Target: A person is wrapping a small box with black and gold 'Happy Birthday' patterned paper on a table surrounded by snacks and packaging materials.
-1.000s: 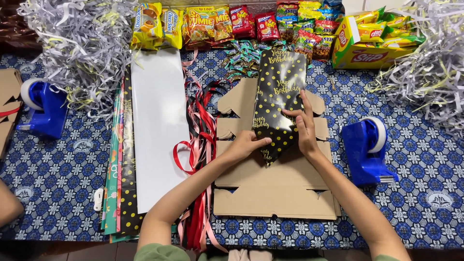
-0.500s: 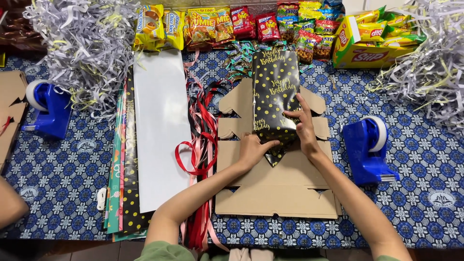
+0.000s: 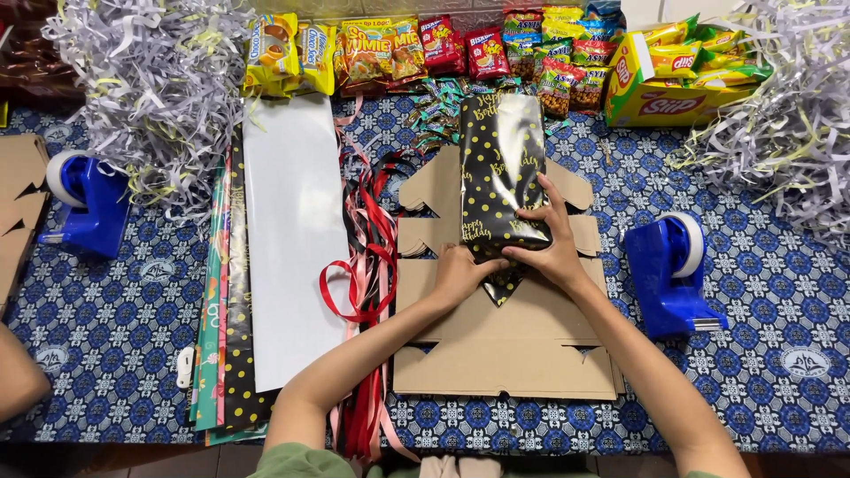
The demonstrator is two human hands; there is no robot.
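A long box wrapped in black paper with gold dots (image 3: 501, 168) lies on a stack of flat brown cardboard blanks (image 3: 505, 341) in the middle of the table. My left hand (image 3: 462, 273) presses the folded paper flap at the box's near end from the left. My right hand (image 3: 547, 239) lies over the same near end, fingers spread on the wrapping, thumb at the flap. Both hands grip the wrapped box.
Blue tape dispensers stand at the left (image 3: 87, 204) and the right (image 3: 668, 274). Gift-wrap sheets (image 3: 292, 239) and red ribbons (image 3: 367, 265) lie left of the cardboard. Snack packets (image 3: 443, 49) line the far edge, with shredded paper heaps (image 3: 150, 84) at both corners. Another person's arm (image 3: 16, 376) shows lower left.
Both hands have shifted slightly on the near end of the wrapped box, folding the paper flap tighter under it. The box has stayed in place.
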